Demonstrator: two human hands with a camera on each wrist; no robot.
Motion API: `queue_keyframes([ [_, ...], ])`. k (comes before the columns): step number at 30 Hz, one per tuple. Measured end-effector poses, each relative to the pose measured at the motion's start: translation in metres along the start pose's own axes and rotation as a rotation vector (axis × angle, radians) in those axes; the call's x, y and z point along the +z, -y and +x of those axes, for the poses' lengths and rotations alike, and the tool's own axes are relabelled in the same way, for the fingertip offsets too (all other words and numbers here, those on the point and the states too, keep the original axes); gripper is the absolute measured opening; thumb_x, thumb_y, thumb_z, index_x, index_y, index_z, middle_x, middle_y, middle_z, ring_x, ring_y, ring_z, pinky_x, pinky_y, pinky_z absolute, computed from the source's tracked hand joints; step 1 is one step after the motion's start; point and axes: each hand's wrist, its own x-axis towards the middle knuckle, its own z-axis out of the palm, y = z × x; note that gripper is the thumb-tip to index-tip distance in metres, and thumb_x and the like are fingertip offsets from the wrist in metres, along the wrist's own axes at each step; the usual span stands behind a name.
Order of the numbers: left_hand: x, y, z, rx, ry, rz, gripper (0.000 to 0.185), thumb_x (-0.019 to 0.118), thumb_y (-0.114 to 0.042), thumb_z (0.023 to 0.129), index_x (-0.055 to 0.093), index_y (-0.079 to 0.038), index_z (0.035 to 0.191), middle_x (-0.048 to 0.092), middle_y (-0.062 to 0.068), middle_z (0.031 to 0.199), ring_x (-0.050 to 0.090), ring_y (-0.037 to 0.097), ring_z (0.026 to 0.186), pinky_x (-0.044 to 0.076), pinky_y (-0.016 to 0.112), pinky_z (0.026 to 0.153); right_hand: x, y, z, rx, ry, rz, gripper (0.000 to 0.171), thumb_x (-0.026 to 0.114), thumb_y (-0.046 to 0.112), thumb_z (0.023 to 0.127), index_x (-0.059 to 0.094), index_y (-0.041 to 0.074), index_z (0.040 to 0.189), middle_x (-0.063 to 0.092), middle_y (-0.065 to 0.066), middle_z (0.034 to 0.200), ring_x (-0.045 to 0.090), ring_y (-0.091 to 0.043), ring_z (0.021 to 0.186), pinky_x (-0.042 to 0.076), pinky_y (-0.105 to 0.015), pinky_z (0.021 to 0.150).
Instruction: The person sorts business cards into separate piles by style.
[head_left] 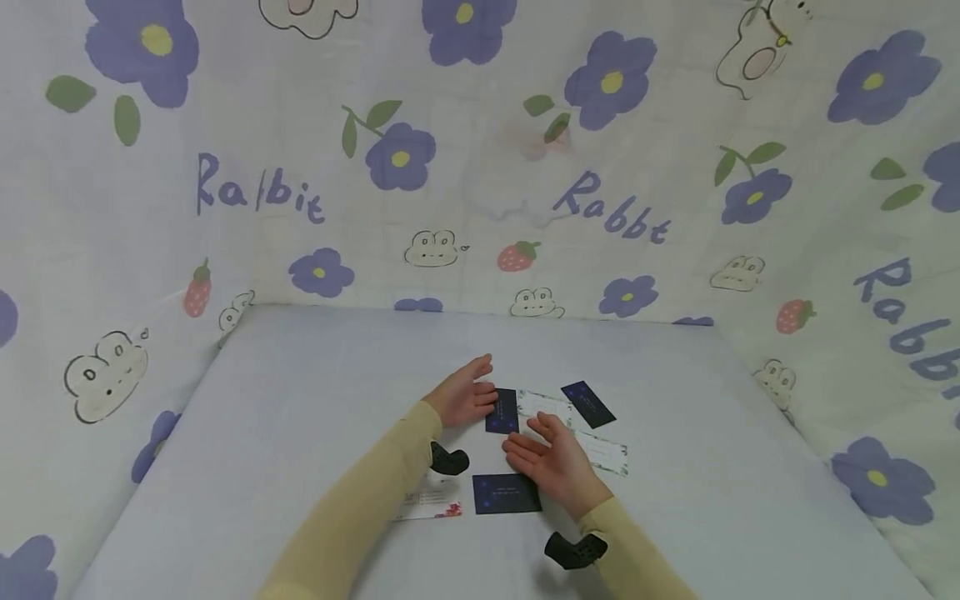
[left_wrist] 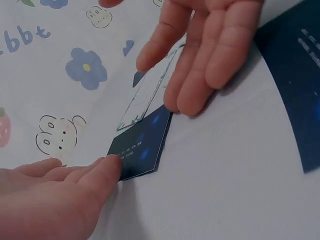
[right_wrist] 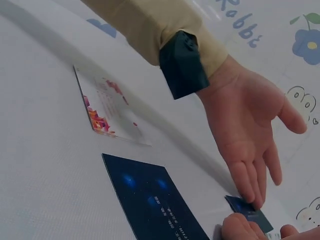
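Note:
Straight fingers of my left hand [head_left: 462, 394] touch the left edge of an upright dark blue card [head_left: 501, 412], the hand's palm turned inward. In the left wrist view that card [left_wrist: 142, 145] looks like a small stack, one edge showing over another. My right hand [head_left: 561, 468] is held to the right with its fingers extended and loosely spread, holding nothing. Its fingertips come near the same card's lower right corner. Below them lies another dark blue card [head_left: 504, 495], partly overlapped by the right hand in the head view.
Two white leaf-bordered cards [head_left: 606, 454] lie behind and right of the right hand, one partly hidden. A tilted dark blue card [head_left: 588, 404] is farther right. A white card with red flowers [head_left: 438, 503] sits under the left forearm. Patterned cloth [head_left: 480, 150] surrounds the white table [head_left: 300, 375].

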Motion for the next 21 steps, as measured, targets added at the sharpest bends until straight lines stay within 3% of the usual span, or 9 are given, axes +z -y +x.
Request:
queue_keyframes([
  [9,-0.018,-0.003,-0.018,-0.020,0.028,0.045,0.081,0.037,-0.050,0.108,0.002,-0.002,0.163,-0.001,0.028,0.170,0.008,0.041,0.159,0.016,0.049,0.130,0.009,0.003,-0.002,-0.055,0.016,0.001,0.079,0.040,0.042,0.108,0.000,0.005,0.164,0.010,-0.036,0.165,0.020,-0.048,0.155,0.022,-0.053,0.128],
  [15,-0.020,-0.007,-0.042,-0.045,0.021,0.073,0.081,0.037,-0.048,0.109,0.003,0.004,0.162,0.001,0.033,0.168,0.009,0.044,0.158,0.017,0.050,0.130,0.011,0.008,0.003,-0.062,-0.002,-0.038,0.079,0.039,0.043,0.107,0.000,0.006,0.164,0.011,-0.034,0.166,0.022,-0.045,0.155,0.022,-0.051,0.128],
  [21,-0.022,-0.009,-0.061,-0.086,-0.015,0.041,0.081,0.040,-0.046,0.108,0.008,0.007,0.161,0.002,0.036,0.166,0.013,0.048,0.156,0.021,0.050,0.128,0.009,0.013,0.013,-0.036,0.014,-0.076,0.078,0.041,0.039,0.107,-0.001,0.006,0.164,0.007,-0.032,0.167,0.019,-0.044,0.156,0.020,-0.049,0.129],
])
